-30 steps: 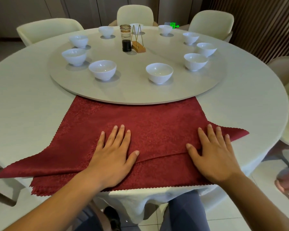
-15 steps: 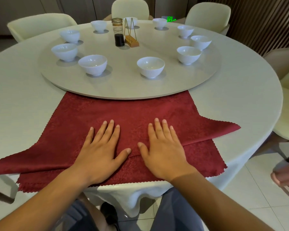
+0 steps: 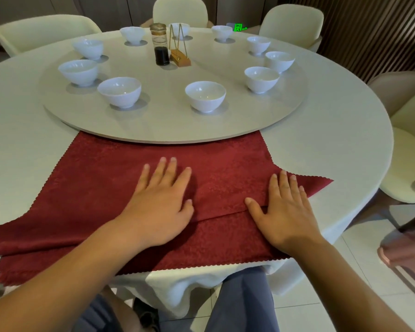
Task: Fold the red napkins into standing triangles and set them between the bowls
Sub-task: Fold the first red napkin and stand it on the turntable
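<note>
My left hand [image 3: 163, 202] lies flat on the napkin [image 3: 101, 185], with fingers straight and spread. My right hand [image 3: 285, 212] lies flat too, open, across the right end of the fold line. The napkin is on the near side of the surface [image 3: 340, 140]. Its far edge reaches the rim of the turntable [image 3: 168, 127], its near edge hangs over a little, and one pointed corner sticks out to the right. White bowls [image 3: 205, 95] stand in a ring on the turntable.
</note>
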`<state>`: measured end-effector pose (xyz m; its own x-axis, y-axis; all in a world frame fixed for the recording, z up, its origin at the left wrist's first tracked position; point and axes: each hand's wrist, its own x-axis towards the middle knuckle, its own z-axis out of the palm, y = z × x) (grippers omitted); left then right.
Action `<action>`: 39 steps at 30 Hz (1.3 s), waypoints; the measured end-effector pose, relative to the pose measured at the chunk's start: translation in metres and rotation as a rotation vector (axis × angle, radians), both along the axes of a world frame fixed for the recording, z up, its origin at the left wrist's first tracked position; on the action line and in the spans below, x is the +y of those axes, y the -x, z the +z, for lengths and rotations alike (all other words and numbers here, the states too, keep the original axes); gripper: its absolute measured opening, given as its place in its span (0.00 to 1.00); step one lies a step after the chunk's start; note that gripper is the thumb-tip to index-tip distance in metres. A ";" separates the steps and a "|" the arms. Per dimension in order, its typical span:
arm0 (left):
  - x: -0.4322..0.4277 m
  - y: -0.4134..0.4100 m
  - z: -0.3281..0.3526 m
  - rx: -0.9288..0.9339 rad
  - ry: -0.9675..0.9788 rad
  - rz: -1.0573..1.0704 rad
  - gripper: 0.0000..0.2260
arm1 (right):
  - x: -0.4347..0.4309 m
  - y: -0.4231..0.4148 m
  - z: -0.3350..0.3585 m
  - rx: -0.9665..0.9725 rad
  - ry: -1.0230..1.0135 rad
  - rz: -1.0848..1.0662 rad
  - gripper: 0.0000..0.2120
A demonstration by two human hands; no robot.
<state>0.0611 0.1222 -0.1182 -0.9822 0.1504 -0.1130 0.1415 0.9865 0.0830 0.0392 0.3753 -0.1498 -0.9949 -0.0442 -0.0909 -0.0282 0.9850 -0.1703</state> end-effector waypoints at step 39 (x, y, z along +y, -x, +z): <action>-0.124 -0.060 -0.032 0.018 -0.041 0.104 0.35 | -0.016 -0.003 0.008 0.342 0.036 0.395 0.04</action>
<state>0.1213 -0.0019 -0.1501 -0.9945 0.0522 -0.0913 0.0408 0.9917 0.1223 0.0423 0.3588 -0.1418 -0.8746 -0.4187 0.2445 -0.4558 0.8819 -0.1202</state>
